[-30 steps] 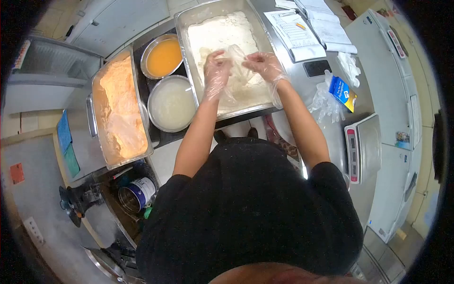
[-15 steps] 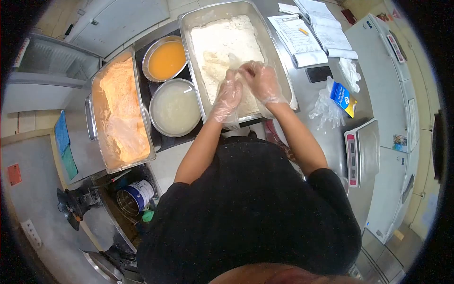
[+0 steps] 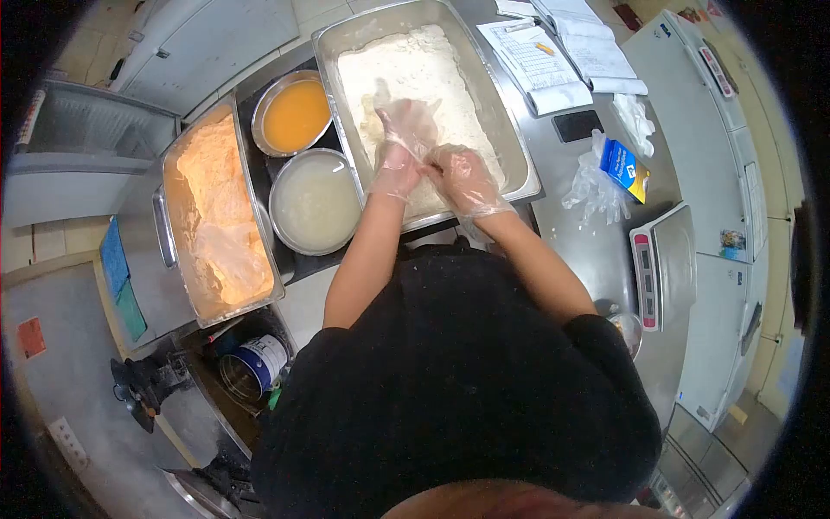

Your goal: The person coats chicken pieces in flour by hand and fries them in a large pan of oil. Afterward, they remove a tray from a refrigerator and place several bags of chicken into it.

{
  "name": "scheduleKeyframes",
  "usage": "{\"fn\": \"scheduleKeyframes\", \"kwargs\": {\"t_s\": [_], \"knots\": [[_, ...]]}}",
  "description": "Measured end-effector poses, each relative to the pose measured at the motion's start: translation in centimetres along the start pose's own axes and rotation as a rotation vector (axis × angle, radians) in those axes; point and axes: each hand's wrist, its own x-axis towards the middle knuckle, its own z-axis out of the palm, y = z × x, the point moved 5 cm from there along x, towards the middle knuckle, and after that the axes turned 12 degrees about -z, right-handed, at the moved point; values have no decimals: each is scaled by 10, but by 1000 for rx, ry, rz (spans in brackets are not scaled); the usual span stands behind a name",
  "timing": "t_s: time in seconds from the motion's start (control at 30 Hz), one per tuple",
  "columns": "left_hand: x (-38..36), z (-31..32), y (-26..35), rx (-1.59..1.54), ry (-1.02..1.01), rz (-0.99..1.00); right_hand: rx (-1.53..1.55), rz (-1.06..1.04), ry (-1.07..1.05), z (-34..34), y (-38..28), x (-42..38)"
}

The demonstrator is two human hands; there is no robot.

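Hiding some powder point(image 3: 415, 65): left hand point(image 3: 406, 130)

The writing on the box point(image 3: 624, 169) at two o'clock, papers point(image 3: 529, 62) at one and tin point(image 3: 259, 362) at eight is too small to read.

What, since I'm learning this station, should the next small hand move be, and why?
Probably a gentle tug by the right hand to snug the clear plastic glove on the left hand: the right fingers appear to pinch near the left wrist, and the plastic looks loose around the left fingers, over the tray of white powder.
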Motion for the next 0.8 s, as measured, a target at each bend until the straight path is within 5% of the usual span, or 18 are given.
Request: {"fn": "scheduleKeyframes", "kwargs": {"t_s": [0.23,0.47,0.53,0.57,0.63,0.7,0.8], "knots": [[28,21,7,262,-220,-12,154,8,-74,-5,-18,-11],[80,-21,47,302,36,311,195,-22,-324,-13,-23,-22],[78,-24,59,413,191,417,283,170,-129,-10,7,-18],[73,-22,66,411,195,414,155,311,-253,-17,21,-12],[67,-19,71,1504,466,220,-55,246,-272,-1,75,-10],[40,-12,50,1766,366,219,-384,197,-415,15,107,-5],[31,-12,9,2202,281,223,-257,337,-310,3,104,-3]]}}
